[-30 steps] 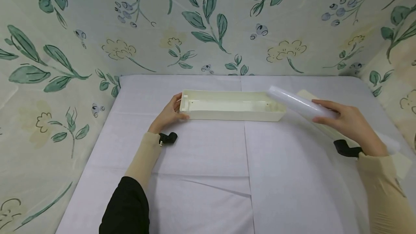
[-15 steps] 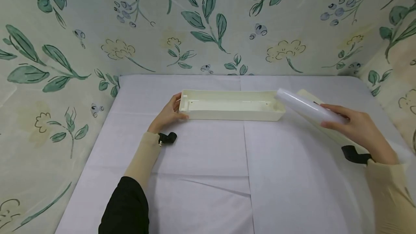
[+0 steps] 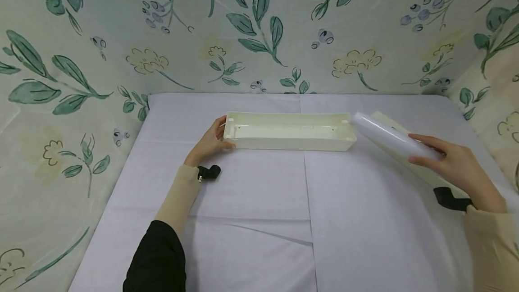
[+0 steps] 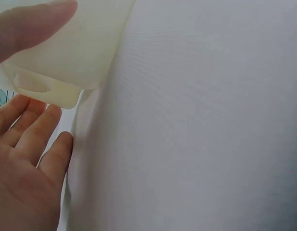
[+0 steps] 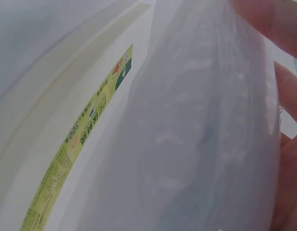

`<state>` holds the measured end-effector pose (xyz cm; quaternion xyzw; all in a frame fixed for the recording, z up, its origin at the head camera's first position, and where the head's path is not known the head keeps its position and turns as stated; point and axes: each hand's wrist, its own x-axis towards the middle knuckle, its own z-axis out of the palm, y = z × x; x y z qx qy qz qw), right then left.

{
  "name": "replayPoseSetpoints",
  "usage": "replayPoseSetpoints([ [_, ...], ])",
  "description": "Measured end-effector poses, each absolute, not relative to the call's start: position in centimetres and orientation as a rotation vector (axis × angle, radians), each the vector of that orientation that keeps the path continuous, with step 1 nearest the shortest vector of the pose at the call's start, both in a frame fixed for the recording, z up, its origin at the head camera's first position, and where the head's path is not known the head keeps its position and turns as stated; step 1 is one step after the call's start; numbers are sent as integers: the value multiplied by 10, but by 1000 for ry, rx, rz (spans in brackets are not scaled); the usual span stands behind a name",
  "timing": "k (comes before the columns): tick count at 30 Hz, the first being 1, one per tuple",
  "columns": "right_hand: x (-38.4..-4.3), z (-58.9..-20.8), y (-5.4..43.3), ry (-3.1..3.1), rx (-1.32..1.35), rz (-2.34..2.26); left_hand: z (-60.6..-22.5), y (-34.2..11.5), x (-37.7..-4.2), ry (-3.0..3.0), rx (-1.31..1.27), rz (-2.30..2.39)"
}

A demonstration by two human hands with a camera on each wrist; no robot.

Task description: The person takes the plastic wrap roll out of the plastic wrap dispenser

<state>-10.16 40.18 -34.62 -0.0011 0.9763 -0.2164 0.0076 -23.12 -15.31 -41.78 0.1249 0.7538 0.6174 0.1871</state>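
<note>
A long cream plastic box [image 3: 284,143], hollow and facing up, lies across the far middle of the table. My left hand [image 3: 208,142] grips its left end; in the left wrist view the thumb [image 4: 35,26] lies on the box wall [image 4: 88,57] and the fingertips touch the end. A thick roll of cling film [image 3: 391,136] slants off the box's right end, held by my right hand [image 3: 456,163] between thumb and fingers near its near end. In the right wrist view the roll [image 5: 187,144] fills the middle, with the fingers on its right side.
A long cream lid-like piece [image 3: 419,172] lies slanting beneath the roll, partly hidden by it. It bears a green and yellow label strip [image 5: 86,125]. White cloth [image 3: 251,193] covers the table, and floral fabric [image 3: 243,30] hangs behind it.
My right hand has moved right and towards me with the roll. The roll's far end has slid from over the box's right end to its edge. The left hand and box stay put.
</note>
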Motion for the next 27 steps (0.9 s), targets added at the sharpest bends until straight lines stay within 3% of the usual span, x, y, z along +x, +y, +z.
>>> replayPoseSetpoints([
  [18, -91, -354, 413, 3030, 87, -652, -418, -153, -232, 2127, 369, 1737],
  [27, -87, -360, 414, 3024, 110, -637, -445, -157, -244, 2181, 377, 1735],
])
